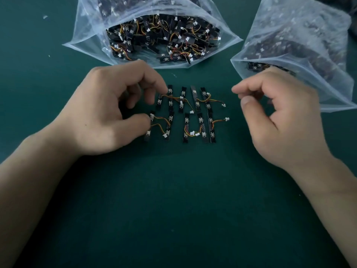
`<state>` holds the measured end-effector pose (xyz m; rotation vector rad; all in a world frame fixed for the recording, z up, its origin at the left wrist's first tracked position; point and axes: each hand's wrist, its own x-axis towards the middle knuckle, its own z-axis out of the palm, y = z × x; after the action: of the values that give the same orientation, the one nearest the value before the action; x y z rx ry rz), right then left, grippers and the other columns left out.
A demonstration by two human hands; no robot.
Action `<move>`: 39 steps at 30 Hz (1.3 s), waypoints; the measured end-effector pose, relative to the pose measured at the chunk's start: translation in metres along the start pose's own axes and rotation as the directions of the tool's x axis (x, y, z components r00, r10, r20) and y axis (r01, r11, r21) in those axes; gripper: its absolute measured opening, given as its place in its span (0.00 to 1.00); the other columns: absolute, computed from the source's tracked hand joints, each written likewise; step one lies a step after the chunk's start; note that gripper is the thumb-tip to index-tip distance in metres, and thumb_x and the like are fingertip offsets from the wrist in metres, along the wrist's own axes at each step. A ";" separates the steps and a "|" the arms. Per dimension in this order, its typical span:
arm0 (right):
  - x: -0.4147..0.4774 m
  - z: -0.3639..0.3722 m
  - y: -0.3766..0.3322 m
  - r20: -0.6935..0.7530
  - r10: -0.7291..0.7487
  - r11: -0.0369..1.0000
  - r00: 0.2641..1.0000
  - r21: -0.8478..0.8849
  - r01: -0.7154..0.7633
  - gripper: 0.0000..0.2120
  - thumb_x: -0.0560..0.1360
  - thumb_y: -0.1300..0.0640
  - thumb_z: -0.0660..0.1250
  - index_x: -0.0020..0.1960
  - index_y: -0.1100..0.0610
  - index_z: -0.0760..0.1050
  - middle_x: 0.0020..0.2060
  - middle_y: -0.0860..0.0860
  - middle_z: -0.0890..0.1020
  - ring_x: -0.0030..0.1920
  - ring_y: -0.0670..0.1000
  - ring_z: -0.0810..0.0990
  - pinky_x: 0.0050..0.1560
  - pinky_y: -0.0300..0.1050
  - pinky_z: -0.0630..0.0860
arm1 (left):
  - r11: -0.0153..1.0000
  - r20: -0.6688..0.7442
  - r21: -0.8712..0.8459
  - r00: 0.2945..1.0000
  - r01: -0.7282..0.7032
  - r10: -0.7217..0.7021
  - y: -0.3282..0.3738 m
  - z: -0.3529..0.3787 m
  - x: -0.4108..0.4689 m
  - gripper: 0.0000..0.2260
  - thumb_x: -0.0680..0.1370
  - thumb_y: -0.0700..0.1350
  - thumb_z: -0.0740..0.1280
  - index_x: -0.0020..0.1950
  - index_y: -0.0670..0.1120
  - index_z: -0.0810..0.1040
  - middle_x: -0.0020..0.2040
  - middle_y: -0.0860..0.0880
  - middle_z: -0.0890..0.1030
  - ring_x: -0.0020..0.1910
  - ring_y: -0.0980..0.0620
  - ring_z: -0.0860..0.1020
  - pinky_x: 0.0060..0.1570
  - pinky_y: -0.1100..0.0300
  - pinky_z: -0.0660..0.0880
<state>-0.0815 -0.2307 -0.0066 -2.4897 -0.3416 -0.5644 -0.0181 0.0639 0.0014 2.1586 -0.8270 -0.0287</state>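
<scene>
Several small black circuit strips with white connectors and orange-yellow wires lie in two rows on the green mat. My left hand hovers over the rows' left end with its fingers curved. Its index fingertip touches an upper-row strip, and its thumb tip touches the leftmost lower-row strip. It does not grip either one. My right hand hangs to the right of the rows, blurred, with fingers loosely curled, thumb and index tips apart, holding nothing.
An open clear plastic bag full of the same strips lies just behind the rows. A second such bag lies at the right, behind my right hand. Small white scraps dot the mat at far left.
</scene>
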 end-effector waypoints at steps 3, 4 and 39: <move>0.001 0.003 0.001 0.065 0.117 0.992 0.991 0.048 -0.120 0.10 0.79 0.69 0.66 0.56 0.59 0.82 0.45 0.50 0.81 0.44 0.44 0.78 0.47 0.33 0.71 | 1.000 -0.097 -0.010 0.995 0.026 -0.027 -0.002 0.004 0.000 0.15 0.70 0.36 0.66 0.53 0.48 0.82 0.41 0.51 0.78 0.33 0.48 0.72 0.34 0.62 0.69; 0.002 0.004 0.001 0.087 0.137 0.989 0.987 0.045 -0.141 0.10 0.80 0.67 0.66 0.57 0.58 0.82 0.45 0.47 0.81 0.44 0.44 0.78 0.47 0.33 0.71 | 0.999 -0.124 0.000 0.991 0.040 -0.040 -0.002 0.006 0.001 0.14 0.70 0.36 0.65 0.53 0.48 0.82 0.40 0.51 0.78 0.32 0.47 0.72 0.33 0.62 0.69; 0.003 0.000 0.001 0.217 0.172 0.985 0.961 -0.007 -0.175 0.14 0.85 0.61 0.59 0.59 0.53 0.83 0.40 0.37 0.74 0.41 0.36 0.73 0.43 0.33 0.64 | 0.868 -0.337 0.351 0.913 0.350 -0.232 -0.010 0.012 0.005 0.10 0.71 0.50 0.61 0.49 0.58 0.79 0.41 0.64 0.78 0.45 0.67 0.75 0.36 0.61 0.65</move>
<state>-0.0789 -0.2309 -0.0053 -2.5422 -0.2049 -0.2184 -0.0123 0.0579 -0.0122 2.5856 -0.3463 0.3198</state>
